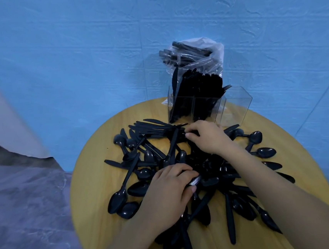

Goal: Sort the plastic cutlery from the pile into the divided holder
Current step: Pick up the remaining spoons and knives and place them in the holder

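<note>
Low in the frame, left hand (171,191) is gripping cutlery handles in the pile (194,171), apparently gathering like pieces. Right hand (207,136) is pinching a handle below the centre-top holder (236,105).

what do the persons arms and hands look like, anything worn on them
Both forearms are bare as far as the frame shows: no sleeves, gloves, watch or bracelet visible. The left hand and right hand show no rings that can be made out. Fingernails look short and unpainted.
</note>
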The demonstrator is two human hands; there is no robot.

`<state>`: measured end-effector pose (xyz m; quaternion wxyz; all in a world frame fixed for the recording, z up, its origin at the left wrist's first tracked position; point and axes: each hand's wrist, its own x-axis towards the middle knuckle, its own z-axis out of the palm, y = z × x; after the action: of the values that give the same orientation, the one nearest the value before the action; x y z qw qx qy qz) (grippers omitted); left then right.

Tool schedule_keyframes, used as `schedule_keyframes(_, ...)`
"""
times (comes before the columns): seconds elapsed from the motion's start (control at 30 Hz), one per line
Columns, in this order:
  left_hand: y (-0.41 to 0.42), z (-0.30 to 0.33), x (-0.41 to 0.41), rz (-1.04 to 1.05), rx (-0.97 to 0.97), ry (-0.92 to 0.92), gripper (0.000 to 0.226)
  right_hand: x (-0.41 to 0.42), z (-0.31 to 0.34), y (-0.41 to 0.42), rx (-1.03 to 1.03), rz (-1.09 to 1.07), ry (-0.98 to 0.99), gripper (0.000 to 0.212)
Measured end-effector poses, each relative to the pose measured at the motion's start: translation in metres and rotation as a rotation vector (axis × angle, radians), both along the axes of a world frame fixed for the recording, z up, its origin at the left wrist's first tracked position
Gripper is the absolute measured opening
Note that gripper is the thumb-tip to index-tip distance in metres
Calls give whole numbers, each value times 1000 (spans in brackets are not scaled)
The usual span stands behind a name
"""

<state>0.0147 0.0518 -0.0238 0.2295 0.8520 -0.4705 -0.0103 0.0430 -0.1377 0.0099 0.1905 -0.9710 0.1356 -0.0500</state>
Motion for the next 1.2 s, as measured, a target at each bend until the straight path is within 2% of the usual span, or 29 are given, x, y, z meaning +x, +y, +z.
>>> schedule_keyframes(0.23,19,12,1,103,-190,-1,33,-64,-1,22,108,8,-208,22)
schedule_keyframes(0.43,57,-1,0,426,-318,-104,32,-114,-5,60,127,40,-274,23)
schedule_keyframes(0.6,76,-15,-1,646,-284,27,45,-142,-21,95,129,45,-273,26)
schedule_keyframes(0.7,75,-18,-1,682,-237,76,51,-149,-32,111,144,36,-229,33)
schedule_keyframes(0.83,74,-17,-2,667,-201,72,42,-146,-39,119,107,3,-189,41)
schedule_keyframes(1.07,75,-18,-2,581,-284,89,30,-132,-41,111,59,-61,-233,31)
schedule_keyframes(1.2,75,-21,2,565,-415,145,26,-130,-48,111,80,-99,-354,22)
